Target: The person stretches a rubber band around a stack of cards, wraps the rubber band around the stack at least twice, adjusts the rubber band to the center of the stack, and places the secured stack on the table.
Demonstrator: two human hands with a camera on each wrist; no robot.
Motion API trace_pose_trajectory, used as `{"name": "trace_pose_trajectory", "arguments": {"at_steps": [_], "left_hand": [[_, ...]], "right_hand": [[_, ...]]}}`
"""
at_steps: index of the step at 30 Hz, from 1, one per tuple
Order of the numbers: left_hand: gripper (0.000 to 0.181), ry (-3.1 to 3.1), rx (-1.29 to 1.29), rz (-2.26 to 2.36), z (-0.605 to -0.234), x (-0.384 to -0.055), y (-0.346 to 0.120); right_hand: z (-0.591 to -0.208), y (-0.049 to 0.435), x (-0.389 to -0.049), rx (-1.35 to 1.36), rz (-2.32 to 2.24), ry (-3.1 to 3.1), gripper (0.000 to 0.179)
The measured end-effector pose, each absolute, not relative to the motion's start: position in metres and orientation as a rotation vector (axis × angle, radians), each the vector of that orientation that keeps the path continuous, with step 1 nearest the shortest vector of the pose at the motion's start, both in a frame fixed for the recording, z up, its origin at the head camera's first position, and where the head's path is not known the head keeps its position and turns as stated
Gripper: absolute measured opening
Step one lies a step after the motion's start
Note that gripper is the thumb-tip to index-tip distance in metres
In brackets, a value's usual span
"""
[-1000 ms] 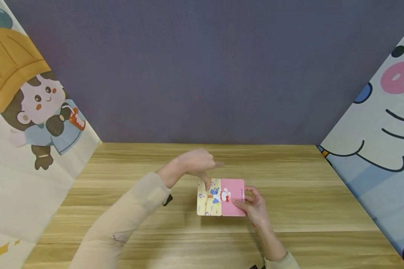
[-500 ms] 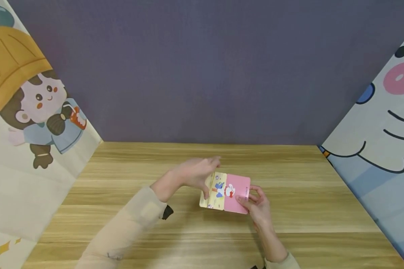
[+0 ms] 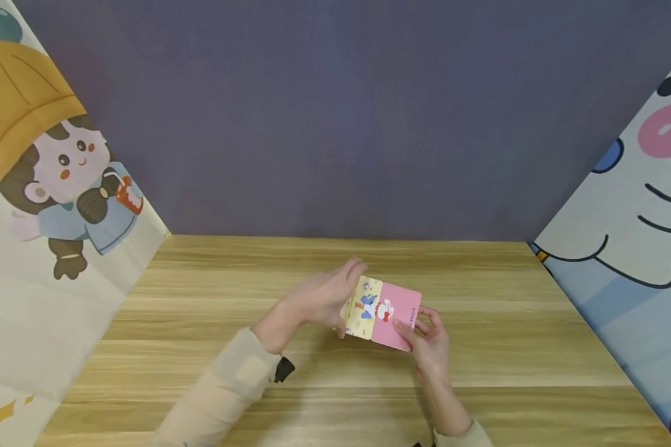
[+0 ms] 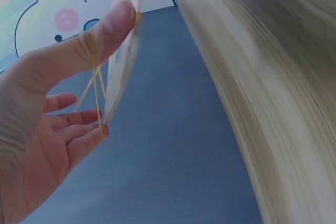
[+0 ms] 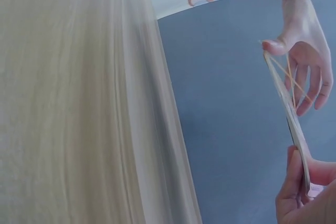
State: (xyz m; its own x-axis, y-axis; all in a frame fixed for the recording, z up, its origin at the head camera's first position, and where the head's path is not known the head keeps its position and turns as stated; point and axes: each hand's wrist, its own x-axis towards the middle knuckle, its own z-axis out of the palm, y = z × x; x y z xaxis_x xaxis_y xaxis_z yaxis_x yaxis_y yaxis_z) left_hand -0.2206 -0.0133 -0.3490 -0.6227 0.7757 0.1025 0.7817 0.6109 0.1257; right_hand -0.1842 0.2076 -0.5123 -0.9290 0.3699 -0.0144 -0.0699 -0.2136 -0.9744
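A small pink and yellow booklet (image 3: 401,298) with cartoon animals and a middle seam is held tilted above the table. My right hand (image 3: 432,347) pinches its pink end, thumb on top and fingers beneath. At the yellow end, my left hand (image 3: 317,302) spreads its thumb and fingers apart across the booklet's width. A thin yellow rubber band (image 4: 97,70) stretches between that thumb and the fingertips, its strands crossing beside the booklet. The left thumb (image 5: 275,46) sits right at the booklet's near corner. The left fingertips lie close to the opposite edge.
The wood-grain table (image 3: 229,267) spreads beneath both hands. A dark grey-blue panel (image 3: 335,124) rises behind it, with cartoon-printed sheets on the left (image 3: 17,310) and right (image 3: 620,316).
My left hand has turned, bringing its thumb down to the booklet's near left corner. The booklet has tilted, its yellow end moving up and away, and shifted slightly right with my right hand.
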Motion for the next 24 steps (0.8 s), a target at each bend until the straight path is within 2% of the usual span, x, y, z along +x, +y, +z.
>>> {"name": "trace_pose_trajectory", "arguments": {"at_steps": [12, 16, 24], "left_hand": [[0.123, -2.735, -1.375, -0.207, -0.35, -0.216, -0.009], [0.121, -2.712, -1.398, -0.167, -0.348, -0.215, -0.01], [0.108, -2.504, -1.516, -0.171, -0.341, -0.215, -0.014]], "right_hand": [[-0.515, 0.209, -0.186, -0.334, 2.268, -1.634, 0.057], [-0.489, 0.203, -0.173, -0.228, 2.344, -1.603, 0.051], [-0.421, 0.182, -0.146, -0.314, 2.428, -1.553, 0.037]]}}
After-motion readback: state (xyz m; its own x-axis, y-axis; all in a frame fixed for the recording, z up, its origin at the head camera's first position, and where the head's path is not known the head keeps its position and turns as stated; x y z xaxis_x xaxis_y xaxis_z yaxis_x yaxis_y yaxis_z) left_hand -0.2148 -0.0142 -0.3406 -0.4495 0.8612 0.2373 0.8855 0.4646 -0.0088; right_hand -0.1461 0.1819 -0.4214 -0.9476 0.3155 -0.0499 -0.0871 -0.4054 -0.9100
